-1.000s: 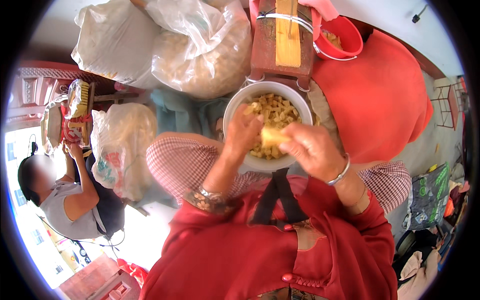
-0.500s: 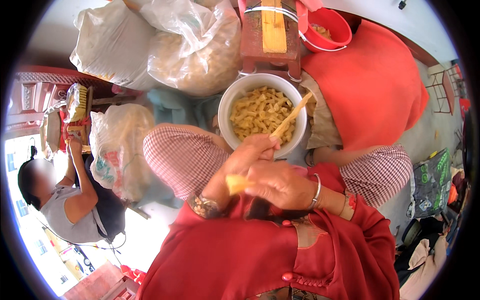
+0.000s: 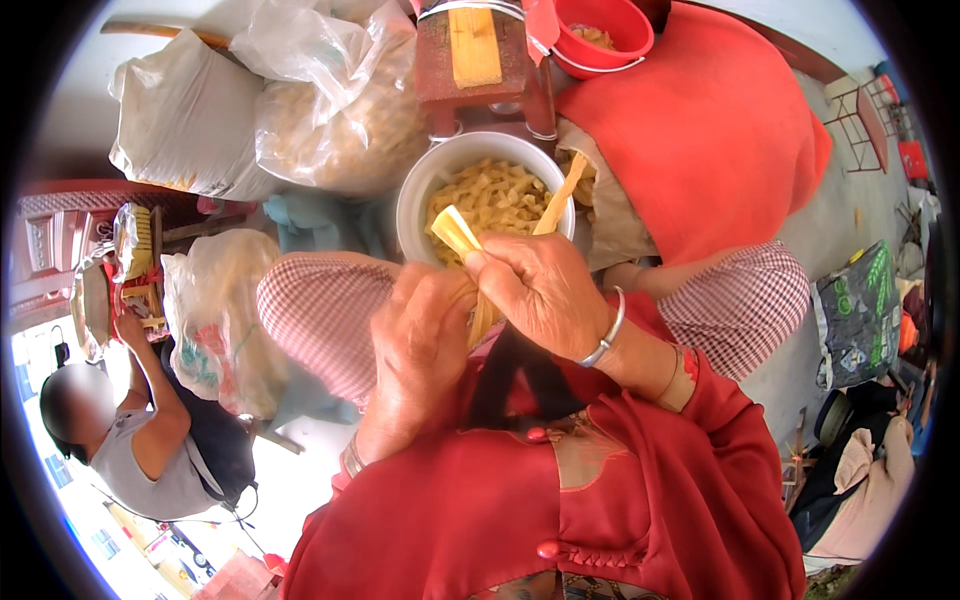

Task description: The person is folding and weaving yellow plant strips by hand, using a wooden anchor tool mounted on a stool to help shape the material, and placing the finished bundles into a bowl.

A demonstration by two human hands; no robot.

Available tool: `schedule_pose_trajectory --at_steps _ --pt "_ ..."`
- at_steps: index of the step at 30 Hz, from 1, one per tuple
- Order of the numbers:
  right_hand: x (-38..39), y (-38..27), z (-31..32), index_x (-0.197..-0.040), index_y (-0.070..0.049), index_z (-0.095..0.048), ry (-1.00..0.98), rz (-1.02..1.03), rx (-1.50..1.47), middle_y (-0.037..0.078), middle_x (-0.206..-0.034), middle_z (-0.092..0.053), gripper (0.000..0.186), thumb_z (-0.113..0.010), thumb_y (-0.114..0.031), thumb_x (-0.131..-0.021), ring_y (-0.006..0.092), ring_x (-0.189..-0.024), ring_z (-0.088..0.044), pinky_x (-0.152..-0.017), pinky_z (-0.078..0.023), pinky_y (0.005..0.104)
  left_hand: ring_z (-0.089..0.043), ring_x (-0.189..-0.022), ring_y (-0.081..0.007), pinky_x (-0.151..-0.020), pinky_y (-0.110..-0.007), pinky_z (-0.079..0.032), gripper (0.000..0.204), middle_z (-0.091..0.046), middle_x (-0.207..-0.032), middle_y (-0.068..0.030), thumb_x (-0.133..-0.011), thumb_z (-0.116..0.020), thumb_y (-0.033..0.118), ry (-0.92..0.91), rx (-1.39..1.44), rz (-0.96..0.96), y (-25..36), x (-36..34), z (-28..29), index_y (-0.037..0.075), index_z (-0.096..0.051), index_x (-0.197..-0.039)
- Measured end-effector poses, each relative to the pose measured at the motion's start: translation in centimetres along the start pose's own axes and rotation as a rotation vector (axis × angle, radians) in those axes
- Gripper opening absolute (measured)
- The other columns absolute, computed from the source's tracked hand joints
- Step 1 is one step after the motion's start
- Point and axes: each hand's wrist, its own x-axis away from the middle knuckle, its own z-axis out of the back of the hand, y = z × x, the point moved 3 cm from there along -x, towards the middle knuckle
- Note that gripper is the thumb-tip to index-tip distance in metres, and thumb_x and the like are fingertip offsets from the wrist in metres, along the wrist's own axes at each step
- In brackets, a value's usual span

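My right hand, with a silver bangle at the wrist, pinches a flat, pliable yellow strip between thumb and fingers. One folded end stands up past the thumb, and a longer tail reaches over the rim of a white bowl. Beside it my left hand is slightly blurred, its fingers curled against the same strip. More of the strip shows below, between the two hands. Several short yellow knotted pieces fill much of the bowl, which stands just beyond my hands, between my knees.
Behind the bowl stands a brown wooden stool, with a red bucket to its right. A red cloth covers a sack. Plastic bags are at the left, where another person sits working.
My hands have moved apart and changed their hold on the strip. The right hand has risen toward the bowl; the left has drawn back left. The view has shifted, so the surroundings appear further left.
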Motion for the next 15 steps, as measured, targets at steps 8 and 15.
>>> schedule_pose_trajectory --at_steps 8,15 --pt "0.9 5.6 0.9 -0.073 0.001 -0.055 -0.305 -0.010 -0.119 0.021 -0.066 -0.050 0.036 -0.043 -0.027 -0.091 0.0354 -0.062 -0.049 -0.058 -0.039 0.0405 -0.062 -0.073 -0.0255 -0.064 -0.032 -0.050 0.013 -0.062 -0.085 -0.0125 -0.078 -0.065 0.000 -0.161 0.170 -0.052 -1.4 0.1 -3.2 0.003 -0.057 -0.088" --pt "2.3 5.8 0.4 -0.092 -0.003 -0.055 -0.193 -0.043 -0.329 0.010 -0.074 -0.052 0.032 -0.050 -0.034 -0.095 0.0173 -0.067 -0.050 -0.063 -0.041 0.0315 -0.058 -0.070 -0.0119 -0.062 -0.024 -0.047 0.009 -0.061 -0.083 -0.0053 -0.085 -0.063 0.006 -0.194 0.497 0.498 -3.1 0.9 -4.2 0.003 -0.057 -0.091"
